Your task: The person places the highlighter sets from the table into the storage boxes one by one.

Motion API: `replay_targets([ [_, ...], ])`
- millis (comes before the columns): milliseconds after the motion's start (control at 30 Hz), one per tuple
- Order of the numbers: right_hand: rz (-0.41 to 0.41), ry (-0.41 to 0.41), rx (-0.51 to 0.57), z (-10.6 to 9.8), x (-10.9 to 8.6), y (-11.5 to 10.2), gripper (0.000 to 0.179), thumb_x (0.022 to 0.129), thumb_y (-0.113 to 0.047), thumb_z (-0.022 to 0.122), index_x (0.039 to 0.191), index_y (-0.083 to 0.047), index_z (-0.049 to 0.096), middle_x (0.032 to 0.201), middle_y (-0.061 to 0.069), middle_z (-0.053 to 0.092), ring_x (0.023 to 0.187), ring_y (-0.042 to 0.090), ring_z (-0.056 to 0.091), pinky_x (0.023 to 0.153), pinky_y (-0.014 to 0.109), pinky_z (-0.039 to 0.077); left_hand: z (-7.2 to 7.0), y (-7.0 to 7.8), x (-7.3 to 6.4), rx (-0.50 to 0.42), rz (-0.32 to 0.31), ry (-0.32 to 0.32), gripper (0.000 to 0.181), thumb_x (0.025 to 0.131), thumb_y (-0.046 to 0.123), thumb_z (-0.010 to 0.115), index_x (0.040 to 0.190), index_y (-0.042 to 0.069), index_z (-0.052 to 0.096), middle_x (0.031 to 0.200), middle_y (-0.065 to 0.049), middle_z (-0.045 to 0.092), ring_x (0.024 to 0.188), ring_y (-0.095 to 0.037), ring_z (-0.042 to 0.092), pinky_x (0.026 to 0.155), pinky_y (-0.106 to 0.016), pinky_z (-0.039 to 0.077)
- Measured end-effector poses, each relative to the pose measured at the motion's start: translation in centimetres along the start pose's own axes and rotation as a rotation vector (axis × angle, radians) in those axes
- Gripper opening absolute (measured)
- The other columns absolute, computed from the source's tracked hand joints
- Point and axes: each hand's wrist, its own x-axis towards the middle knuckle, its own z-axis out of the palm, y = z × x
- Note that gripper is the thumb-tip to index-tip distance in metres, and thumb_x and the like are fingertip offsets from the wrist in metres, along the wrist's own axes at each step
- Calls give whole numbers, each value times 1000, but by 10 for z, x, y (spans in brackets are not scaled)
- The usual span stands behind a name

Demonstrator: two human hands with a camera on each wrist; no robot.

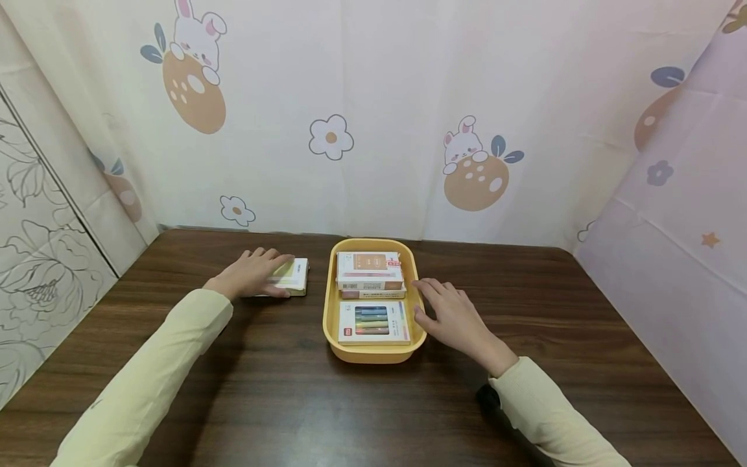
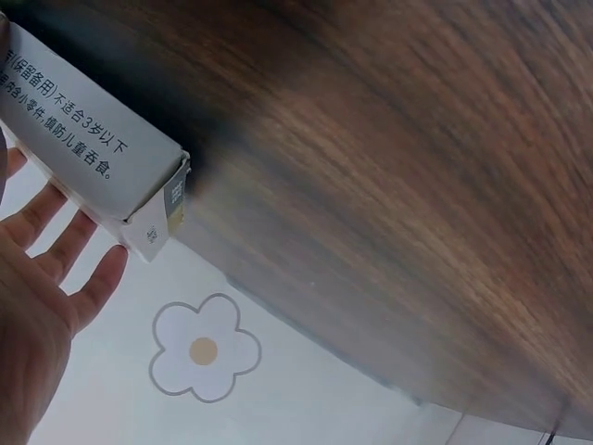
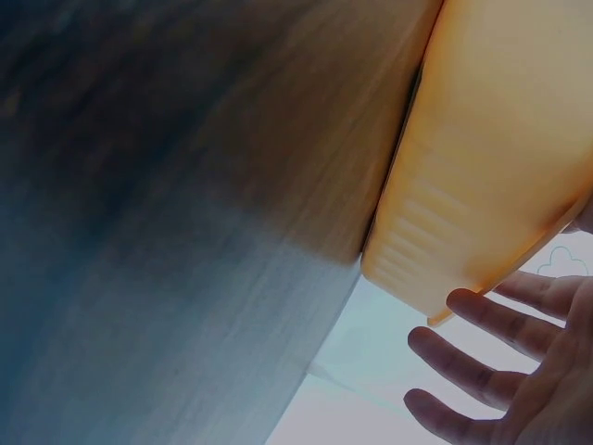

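My left hand [image 1: 251, 272] lies over a small white box [image 1: 299, 277] with a pale yellow top, left of the yellow bin. Its thumb is on the near side and its fingers reach across the top. Printed text shows on the side of that box [image 2: 83, 130] in the left wrist view. A yellow bin [image 1: 373, 355] holds a pack of coloured crayons or pens [image 1: 373, 323] at the front and stacked white-and-brown boxes [image 1: 367, 271] behind it. Beside the bin's right rim is my right hand [image 1: 455, 318], fingers spread and loosely bent, holding nothing.
The dark wooden table [image 1: 280, 402] runs back to a white curtain [image 1: 385, 181] printed with rabbits and flowers. Another curtain [image 1: 677, 259] hangs along the right side. A panel with line-drawn flowers [image 1: 35, 259] stands at the left.
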Motion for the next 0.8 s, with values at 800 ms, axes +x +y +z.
replay_targets([
  [800,-7,6,-4,-2,0,-1,47,87,-31,55,130,-11,49,129,9,51,111,31,51,86,52,42,-30,16,-1,116,49,84,78,74,59,63,133,14,42,115,-15,54,104,-37,49,81,-54,41],
])
